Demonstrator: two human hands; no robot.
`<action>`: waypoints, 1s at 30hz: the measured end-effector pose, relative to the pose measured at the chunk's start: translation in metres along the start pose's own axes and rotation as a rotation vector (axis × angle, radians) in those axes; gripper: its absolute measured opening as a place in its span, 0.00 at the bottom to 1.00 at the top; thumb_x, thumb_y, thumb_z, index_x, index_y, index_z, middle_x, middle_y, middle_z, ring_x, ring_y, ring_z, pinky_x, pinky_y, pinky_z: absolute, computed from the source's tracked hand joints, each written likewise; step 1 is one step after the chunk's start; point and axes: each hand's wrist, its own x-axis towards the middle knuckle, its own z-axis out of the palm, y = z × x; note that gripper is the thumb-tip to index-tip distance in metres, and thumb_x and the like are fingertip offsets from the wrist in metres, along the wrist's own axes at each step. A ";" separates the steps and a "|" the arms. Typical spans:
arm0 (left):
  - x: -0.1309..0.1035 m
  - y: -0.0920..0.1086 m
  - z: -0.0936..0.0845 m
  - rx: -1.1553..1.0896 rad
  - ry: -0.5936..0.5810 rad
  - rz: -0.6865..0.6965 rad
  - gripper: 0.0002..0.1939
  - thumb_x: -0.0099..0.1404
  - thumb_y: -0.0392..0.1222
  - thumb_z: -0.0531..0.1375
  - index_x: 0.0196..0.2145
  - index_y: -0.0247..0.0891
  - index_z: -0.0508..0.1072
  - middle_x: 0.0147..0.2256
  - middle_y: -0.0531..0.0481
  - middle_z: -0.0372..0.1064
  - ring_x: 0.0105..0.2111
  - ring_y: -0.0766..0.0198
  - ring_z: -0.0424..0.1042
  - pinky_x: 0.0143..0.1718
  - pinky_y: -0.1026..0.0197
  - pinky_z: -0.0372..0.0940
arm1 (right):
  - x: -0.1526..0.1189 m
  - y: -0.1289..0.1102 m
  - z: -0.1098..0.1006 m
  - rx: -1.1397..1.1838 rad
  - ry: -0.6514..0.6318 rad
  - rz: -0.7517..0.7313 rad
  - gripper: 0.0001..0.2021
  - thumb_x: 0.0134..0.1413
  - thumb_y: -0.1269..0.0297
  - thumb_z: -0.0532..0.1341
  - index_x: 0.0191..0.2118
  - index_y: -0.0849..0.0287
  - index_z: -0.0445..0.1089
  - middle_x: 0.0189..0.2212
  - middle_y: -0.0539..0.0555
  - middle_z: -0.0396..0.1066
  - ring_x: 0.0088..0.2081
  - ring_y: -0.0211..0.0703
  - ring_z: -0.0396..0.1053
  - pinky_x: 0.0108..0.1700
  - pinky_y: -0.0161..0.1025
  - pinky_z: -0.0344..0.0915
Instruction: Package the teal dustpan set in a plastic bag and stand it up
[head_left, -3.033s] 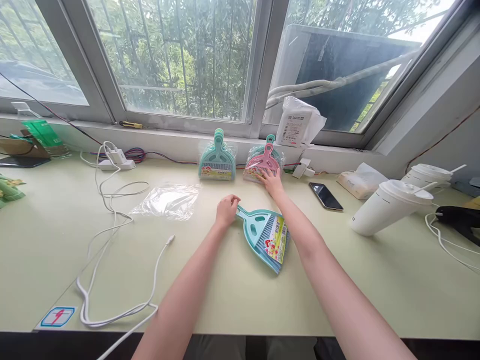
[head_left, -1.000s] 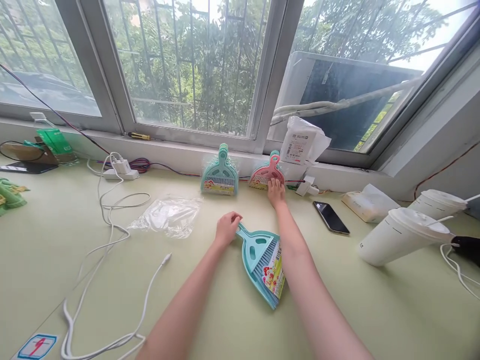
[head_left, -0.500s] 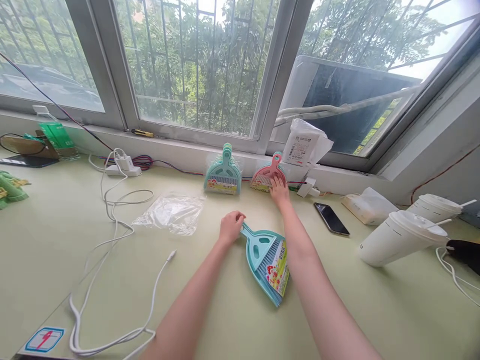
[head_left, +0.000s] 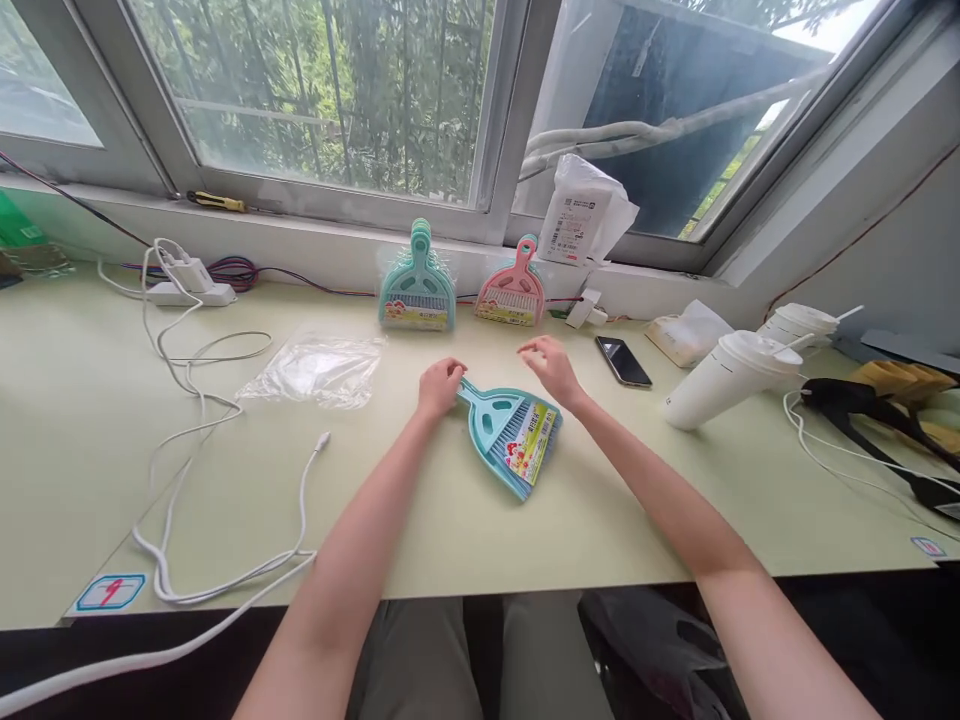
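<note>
My left hand (head_left: 441,388) is closed on the handle end of a light blue dustpan and brush set (head_left: 495,424), which lies slanted on the table with its bristles and a printed label facing up. Right of that handle, my right hand (head_left: 553,370) hovers with its fingers partly bent and apart, nothing visible in them. By the window sill, a pink dustpan and brush set (head_left: 511,298) leans upright in clear wrapping just beyond my right hand. Several blue-green dustpan sets (head_left: 418,290) stand stacked to its left.
A crumpled clear plastic bag (head_left: 319,370) lies left of my left hand, near white cables (head_left: 196,395) and a power strip (head_left: 191,292). On the right are a phone (head_left: 624,361), a tissue pack (head_left: 686,333) and a white lidded cup (head_left: 724,380). A wrapped box (head_left: 576,222) rests on the sill.
My right hand has come back from the pink dustpan set and now hovers over the table. The left hand still holds the blue set. The view has tilted down.
</note>
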 end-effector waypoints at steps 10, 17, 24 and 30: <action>-0.025 0.031 -0.026 0.526 0.316 0.001 0.24 0.70 0.52 0.45 0.37 0.34 0.74 0.38 0.35 0.74 0.44 0.47 0.72 0.43 0.52 0.62 | -0.082 0.006 -0.017 0.250 -0.241 0.089 0.16 0.55 0.59 0.63 0.49 0.55 0.73 0.50 0.56 0.72 0.50 0.47 0.68 0.54 0.43 0.63; -0.047 0.055 -0.013 0.543 -0.409 -0.014 0.24 0.64 0.61 0.51 0.23 0.40 0.69 0.23 0.48 0.71 0.28 0.58 0.73 0.30 0.61 0.58 | -0.081 0.012 -0.020 0.353 -0.151 0.180 0.09 0.53 0.62 0.63 0.39 0.56 0.77 0.41 0.55 0.75 0.44 0.43 0.70 0.47 0.37 0.66; -0.041 0.040 0.000 0.267 -0.155 -0.039 0.12 0.64 0.49 0.54 0.30 0.40 0.69 0.32 0.49 0.74 0.34 0.59 0.72 0.34 0.62 0.61 | -0.073 0.039 -0.030 0.464 -0.101 0.245 0.10 0.54 0.62 0.61 0.40 0.56 0.77 0.32 0.53 0.76 0.36 0.42 0.70 0.41 0.36 0.68; -0.029 0.026 -0.006 -0.037 0.124 -0.215 0.11 0.62 0.46 0.54 0.32 0.38 0.71 0.38 0.46 0.74 0.40 0.58 0.71 0.41 0.60 0.63 | -0.080 0.080 -0.053 0.003 0.315 0.494 0.18 0.56 0.69 0.57 0.52 0.59 0.71 0.52 0.64 0.69 0.52 0.53 0.66 0.54 0.50 0.63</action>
